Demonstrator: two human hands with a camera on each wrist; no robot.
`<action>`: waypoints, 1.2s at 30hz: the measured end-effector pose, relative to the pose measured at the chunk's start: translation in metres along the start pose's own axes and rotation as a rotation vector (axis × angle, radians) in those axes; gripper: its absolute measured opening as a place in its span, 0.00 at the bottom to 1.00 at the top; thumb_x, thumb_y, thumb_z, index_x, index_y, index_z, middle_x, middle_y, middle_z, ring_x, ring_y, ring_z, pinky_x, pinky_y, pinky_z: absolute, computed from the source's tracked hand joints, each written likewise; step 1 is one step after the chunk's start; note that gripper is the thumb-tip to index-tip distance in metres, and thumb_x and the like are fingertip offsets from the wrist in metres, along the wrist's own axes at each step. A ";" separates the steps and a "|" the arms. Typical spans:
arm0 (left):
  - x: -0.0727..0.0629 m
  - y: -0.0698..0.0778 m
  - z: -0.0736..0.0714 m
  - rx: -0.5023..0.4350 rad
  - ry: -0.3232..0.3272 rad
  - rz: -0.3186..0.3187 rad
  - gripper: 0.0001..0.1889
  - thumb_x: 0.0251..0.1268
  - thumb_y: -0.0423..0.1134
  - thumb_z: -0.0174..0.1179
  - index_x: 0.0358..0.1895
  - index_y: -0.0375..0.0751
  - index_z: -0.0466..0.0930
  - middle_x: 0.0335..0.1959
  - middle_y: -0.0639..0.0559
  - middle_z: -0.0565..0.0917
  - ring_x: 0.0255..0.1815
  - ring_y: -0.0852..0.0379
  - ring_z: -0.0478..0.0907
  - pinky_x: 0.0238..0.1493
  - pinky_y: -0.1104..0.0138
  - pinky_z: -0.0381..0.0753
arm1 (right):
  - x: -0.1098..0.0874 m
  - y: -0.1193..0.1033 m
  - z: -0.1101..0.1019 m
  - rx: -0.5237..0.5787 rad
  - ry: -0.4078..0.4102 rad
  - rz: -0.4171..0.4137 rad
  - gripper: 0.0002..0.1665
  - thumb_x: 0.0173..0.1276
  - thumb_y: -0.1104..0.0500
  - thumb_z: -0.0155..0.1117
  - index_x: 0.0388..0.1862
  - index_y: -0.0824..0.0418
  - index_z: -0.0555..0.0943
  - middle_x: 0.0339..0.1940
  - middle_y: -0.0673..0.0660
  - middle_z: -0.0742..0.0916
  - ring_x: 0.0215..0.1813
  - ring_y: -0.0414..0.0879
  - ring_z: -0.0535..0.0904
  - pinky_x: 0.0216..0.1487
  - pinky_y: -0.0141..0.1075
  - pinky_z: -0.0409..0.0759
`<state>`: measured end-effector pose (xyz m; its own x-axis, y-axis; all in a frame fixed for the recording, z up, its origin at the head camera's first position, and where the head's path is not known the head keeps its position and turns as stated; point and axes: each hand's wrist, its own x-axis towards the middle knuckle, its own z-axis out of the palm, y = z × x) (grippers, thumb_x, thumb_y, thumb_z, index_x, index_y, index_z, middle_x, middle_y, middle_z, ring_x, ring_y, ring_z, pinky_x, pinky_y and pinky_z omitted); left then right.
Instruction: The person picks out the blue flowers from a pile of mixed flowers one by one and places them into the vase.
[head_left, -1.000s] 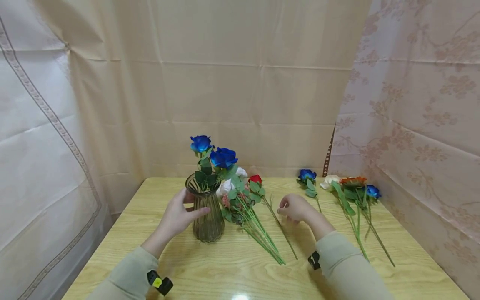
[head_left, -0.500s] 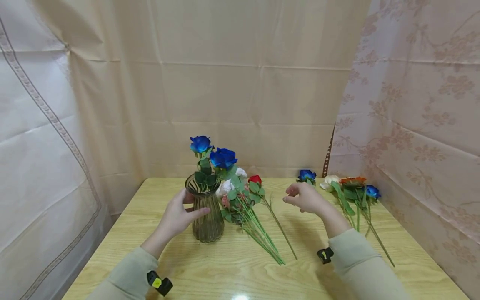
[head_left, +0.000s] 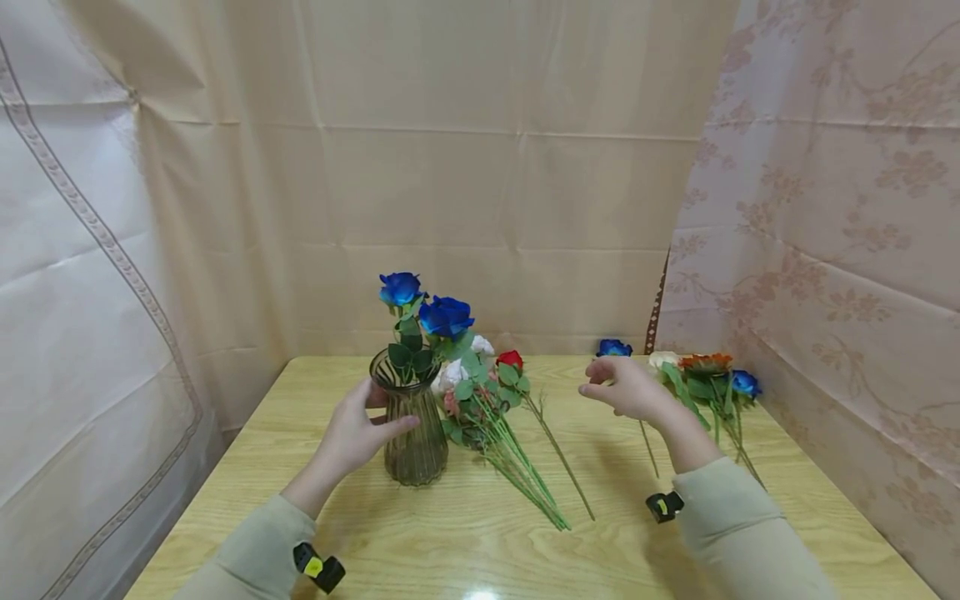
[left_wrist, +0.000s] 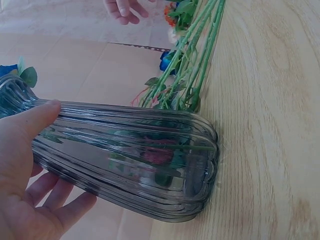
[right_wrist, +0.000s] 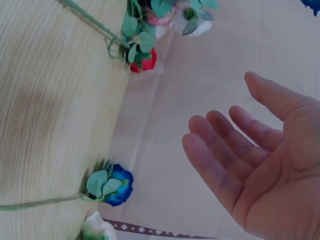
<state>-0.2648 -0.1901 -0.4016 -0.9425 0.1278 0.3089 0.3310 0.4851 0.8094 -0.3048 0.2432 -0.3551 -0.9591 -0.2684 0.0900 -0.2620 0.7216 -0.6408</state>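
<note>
Moved the right hand (head_left: pixel 633 390) rightward across the head view since a second ago, while leaving the left hand (head_left: pixel 356 429) in place. Holding nothing in the right, with thumb well apart from loosely bent fingers, above the wood-grained table (head_left: pixel 420 550) near a lying blue rose (head_left: pixel 615 347), bloom at the far edge. Gripping the ribbed glass vase (head_left: pixel 417 446) in the left between thumb and fingers (partly hidden behind it in the head view). Stands upright on the table, left of the middle, long axis vertical, mouth up. Looks smoky, brownish and see-through, with a narrowed neck and flared rim. Bears two blue roses (head_left: pixel 447 317), one nearly straight, one leaning right toward the mixed bunch (head_left: pixel 471 379) just beside.
</note>
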 end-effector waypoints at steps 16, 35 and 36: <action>0.000 0.003 -0.001 0.012 0.003 -0.007 0.34 0.54 0.53 0.78 0.61 0.48 0.72 0.52 0.48 0.79 0.53 0.48 0.77 0.54 0.52 0.84 | -0.016 0.032 -0.018 -0.072 -0.020 0.111 0.34 0.73 0.46 0.68 0.62 0.72 0.75 0.57 0.71 0.81 0.49 0.61 0.82 0.33 0.45 0.87; 0.001 0.000 0.001 0.011 0.006 0.003 0.35 0.53 0.54 0.78 0.62 0.50 0.73 0.52 0.49 0.80 0.53 0.49 0.78 0.53 0.52 0.84 | -0.029 0.076 -0.022 -0.127 -0.077 0.303 0.37 0.71 0.48 0.69 0.62 0.78 0.74 0.60 0.77 0.77 0.54 0.69 0.79 0.30 0.46 0.87; 0.001 0.000 0.001 0.011 0.006 0.002 0.35 0.54 0.54 0.78 0.62 0.50 0.73 0.52 0.49 0.80 0.53 0.49 0.78 0.53 0.52 0.84 | -0.030 0.079 -0.021 -0.128 -0.075 0.309 0.36 0.71 0.48 0.69 0.62 0.77 0.74 0.60 0.77 0.77 0.54 0.68 0.79 0.30 0.47 0.87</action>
<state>-0.2660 -0.1896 -0.4019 -0.9414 0.1236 0.3137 0.3326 0.4944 0.8031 -0.2993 0.3212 -0.3922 -0.9859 -0.0676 -0.1529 0.0235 0.8494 -0.5273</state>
